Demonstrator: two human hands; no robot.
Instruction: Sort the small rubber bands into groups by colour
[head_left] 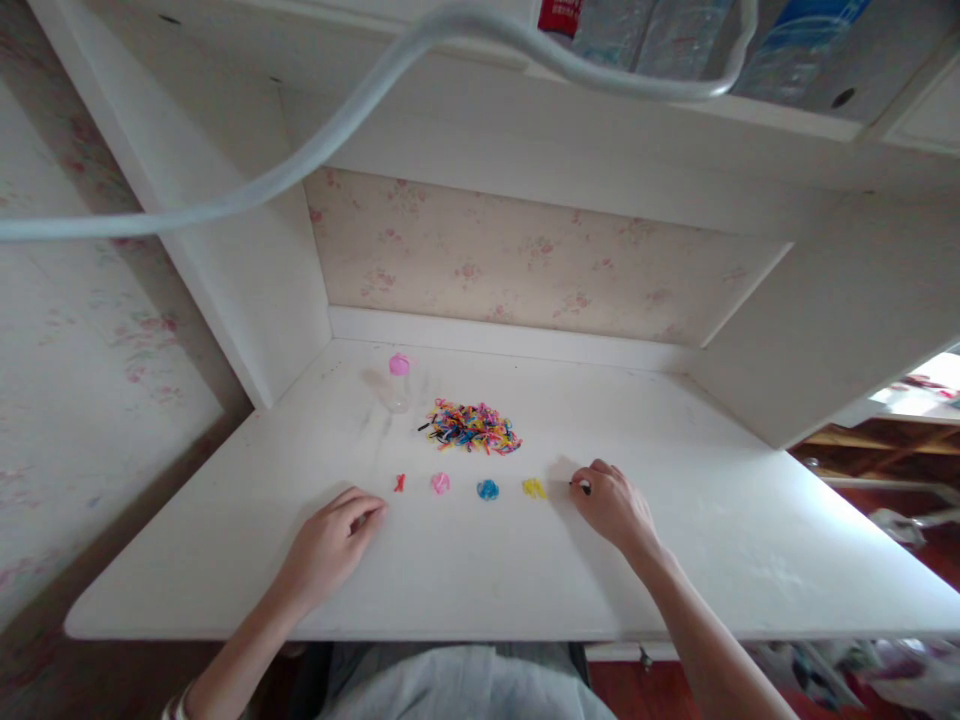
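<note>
A mixed heap of small coloured bands (pixel 472 428) lies on the white desk. In front of it, in a row, are a small red bunch (pixel 400 483), a pink bunch (pixel 440 484), a blue bunch (pixel 488 490) and a yellow bunch (pixel 534 488). My left hand (pixel 341 535) rests on the desk just left of the red bunch, fingers curled together with nothing visible in them. Right of the yellow bunch, my right hand (pixel 609 502) pinches at the surface, with a small black band (pixel 573 484) at its fingertips.
A clear jar (pixel 399 395) with a pink lid (pixel 400 365) stands behind and left of the heap. The white desk (pixel 480 580) meets side panels and a low back wall. A pale cable (pixel 300 165) crosses the upper view, near bottles (pixel 682 35) on a shelf.
</note>
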